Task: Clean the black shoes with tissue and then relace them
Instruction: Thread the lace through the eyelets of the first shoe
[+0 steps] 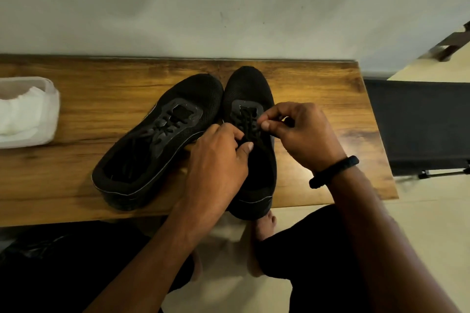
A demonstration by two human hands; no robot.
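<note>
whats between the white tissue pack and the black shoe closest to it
Nothing sits there. In the head view, only bare brown wooden tabletop lies between the white tissue pack and the nearest black mesh shoe.

Dim, warm light gives the worktop (76, 99) a soft sheen, while the black shoes (157, 140) on it lose detail. Below the worktop shadow runs near-black and the forearms (381, 249) blur; its edges bow with wide-angle distortion.

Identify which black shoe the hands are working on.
The right-hand shoe, toe pointing at the wall: the left hand and right hand pinch its lace. The other shoe lies angled, nearer the tissues.
</note>
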